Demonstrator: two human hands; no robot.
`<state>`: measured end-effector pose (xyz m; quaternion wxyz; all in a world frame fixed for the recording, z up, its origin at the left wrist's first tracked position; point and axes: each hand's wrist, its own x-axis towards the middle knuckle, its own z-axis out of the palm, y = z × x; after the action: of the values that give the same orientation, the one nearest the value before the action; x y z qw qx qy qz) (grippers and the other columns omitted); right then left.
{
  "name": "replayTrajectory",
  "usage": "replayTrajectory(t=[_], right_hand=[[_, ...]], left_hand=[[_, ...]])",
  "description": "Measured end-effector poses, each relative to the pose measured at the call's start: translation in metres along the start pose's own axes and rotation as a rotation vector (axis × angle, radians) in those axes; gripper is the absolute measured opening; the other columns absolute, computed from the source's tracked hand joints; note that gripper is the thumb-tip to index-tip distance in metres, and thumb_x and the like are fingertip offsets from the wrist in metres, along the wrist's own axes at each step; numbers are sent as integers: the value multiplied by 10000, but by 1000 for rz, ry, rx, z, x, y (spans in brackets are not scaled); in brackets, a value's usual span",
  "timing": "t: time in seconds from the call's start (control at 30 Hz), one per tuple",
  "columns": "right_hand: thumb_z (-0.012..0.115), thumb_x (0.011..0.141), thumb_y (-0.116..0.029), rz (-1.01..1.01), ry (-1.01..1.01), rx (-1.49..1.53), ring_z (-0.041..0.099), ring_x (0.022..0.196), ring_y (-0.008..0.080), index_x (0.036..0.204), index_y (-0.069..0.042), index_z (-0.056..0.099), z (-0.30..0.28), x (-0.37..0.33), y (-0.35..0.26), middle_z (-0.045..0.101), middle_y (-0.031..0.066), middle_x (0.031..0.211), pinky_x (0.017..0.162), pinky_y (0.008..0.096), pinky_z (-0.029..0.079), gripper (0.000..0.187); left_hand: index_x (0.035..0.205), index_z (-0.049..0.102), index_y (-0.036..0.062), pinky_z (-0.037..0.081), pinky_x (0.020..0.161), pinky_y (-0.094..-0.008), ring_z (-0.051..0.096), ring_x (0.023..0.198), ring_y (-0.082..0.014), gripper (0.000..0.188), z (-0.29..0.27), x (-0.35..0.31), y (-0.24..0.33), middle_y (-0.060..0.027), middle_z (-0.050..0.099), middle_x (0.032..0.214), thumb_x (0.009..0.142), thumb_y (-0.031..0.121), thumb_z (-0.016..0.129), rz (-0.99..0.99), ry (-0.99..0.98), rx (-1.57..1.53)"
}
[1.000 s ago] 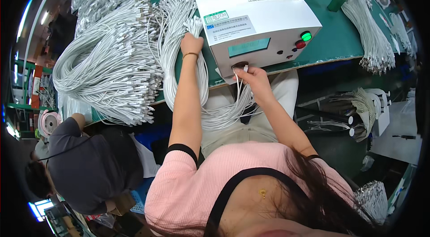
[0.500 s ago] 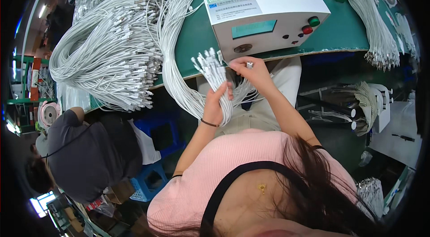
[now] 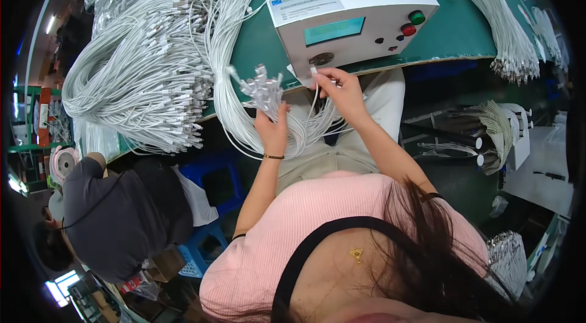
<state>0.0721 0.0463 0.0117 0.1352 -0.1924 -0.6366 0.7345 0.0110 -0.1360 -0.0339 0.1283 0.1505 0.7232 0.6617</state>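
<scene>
A bundle of white cables [image 3: 264, 92] is gripped in my left hand [image 3: 272, 130], its plug ends pointing up and away from me. The rest of those cables loops down across my lap. Between the thumb and fingers of my right hand [image 3: 345, 94] is one white cable [image 3: 314, 70], plug end up. That plug is just below the round dark socket [image 3: 321, 58] on the front of a white test box [image 3: 348, 33]; whether they touch I cannot tell. A small metal end also shows by my right fingers.
A large heap of white cables [image 3: 140, 72] covers the green table [image 3: 247, 48] at left, with another bundle [image 3: 500, 30] at far right. The box has a screen [image 3: 334, 30] and green and red buttons [image 3: 412, 22]. A co-worker in dark clothes [image 3: 122, 213] sits at left.
My right hand has brought a single cable's plug up close to the box's socket. My left hand has moved left with the bundle, whose ends now lean further left. The view has shifted slightly.
</scene>
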Motion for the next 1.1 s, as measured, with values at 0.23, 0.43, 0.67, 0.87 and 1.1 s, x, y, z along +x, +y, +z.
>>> replayTrajectory(t=[0.23, 0.43, 0.67, 0.87, 1.1], right_hand=[[614, 899, -172, 54, 30, 126, 517, 653, 52, 1013, 23, 673, 0, 3, -2, 673, 48, 805, 633, 204, 437, 234], [626, 881, -149, 140, -12, 264, 480, 622, 51, 961, 59, 675, -2, 15, -10, 649, 34, 753, 599, 201, 393, 228], [647, 868, -162, 171, 1, 281, 478, 618, 50, 948, 51, 682, -3, 16, -13, 633, 24, 729, 586, 200, 383, 230], [662, 864, -192, 222, -227, 63, 539, 695, 43, 972, 31, 690, -6, 11, -19, 656, 33, 778, 613, 185, 389, 249], [665, 862, -203, 72, -29, 53, 566, 711, 56, 980, 24, 691, -8, 6, -9, 671, 42, 810, 636, 198, 412, 257]], left_hand=[[988, 597, -30, 543, 693, -306, 657, 751, -191, 205, 4, 16, 30, -110, 656, 843, 857, 113, 661, -431, -72, -511], [983, 596, -25, 551, 691, -308, 656, 753, -184, 199, 19, 35, 52, -108, 655, 851, 841, 90, 674, -432, -125, -662], [963, 596, -13, 528, 676, -280, 656, 769, -171, 180, 24, 39, 54, -93, 659, 856, 825, 63, 683, -372, -178, -686], [972, 598, -9, 510, 653, -268, 654, 778, -161, 179, 26, 32, 46, -90, 661, 857, 823, 48, 680, -363, -208, -606], [1004, 584, -11, 535, 747, -283, 653, 848, -178, 180, 25, 29, 49, -96, 651, 880, 850, 51, 652, -408, -234, -645]])
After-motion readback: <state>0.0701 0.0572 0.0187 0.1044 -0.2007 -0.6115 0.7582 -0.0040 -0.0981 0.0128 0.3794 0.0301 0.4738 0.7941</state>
